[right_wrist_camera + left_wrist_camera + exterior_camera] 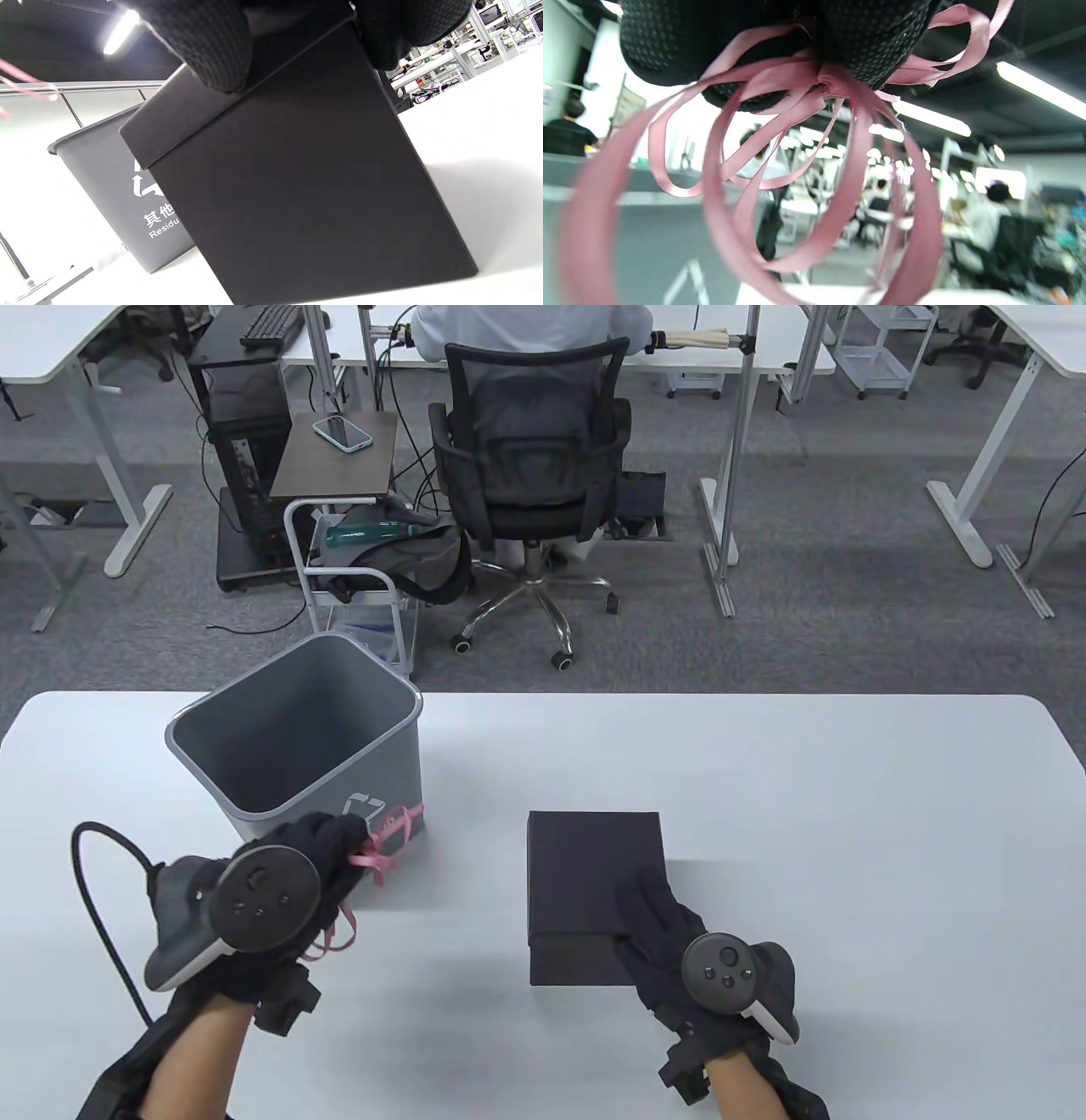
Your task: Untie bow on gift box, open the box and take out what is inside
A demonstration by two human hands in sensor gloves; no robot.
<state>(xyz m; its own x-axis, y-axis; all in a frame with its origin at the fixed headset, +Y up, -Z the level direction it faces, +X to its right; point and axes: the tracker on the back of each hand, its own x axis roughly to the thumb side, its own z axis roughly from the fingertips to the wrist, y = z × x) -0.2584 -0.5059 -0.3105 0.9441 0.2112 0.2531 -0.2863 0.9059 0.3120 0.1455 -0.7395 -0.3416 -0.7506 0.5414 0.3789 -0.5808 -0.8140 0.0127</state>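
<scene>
Table view first: the black-gloved left hand (293, 869) hangs just above the white table (848, 831), close against the near wall of the grey plastic waste bin (297, 729), and it has the pink satin ribbon (377, 857) bunched in its curled fingers, loops spilling out both sides. The left wrist view confirms it: the ribbon (814, 127) is gathered to one knot-like point under the fingertips (874, 38) and dangles in long loose loops. So the ribbon is off the box, which puts the untying step behind us, by my reading.

Over to the square black cardboard gift box (594, 891), standing on the table right of the bin and well apart from it. The lid is still on. The black-gloved right hand (670, 925) lies across its near right corner, fingers stretched flat over the lid top. From the right wrist view, one fingertip (212, 46) presses down over the lid's edge on the box (297, 169), and another finger sits at the far corner; whether the thumb hooks under the rim, I cannot tell.

The step in hand looks like parting with the ribbon while steadying the box. Next, I'd judge, the ribbon wants letting go, probably into the bin, since its open mouth is right beside that hand. Then both hands are needed on the box: one to hold the base, one to lift the snug lid straight up.
</scene>
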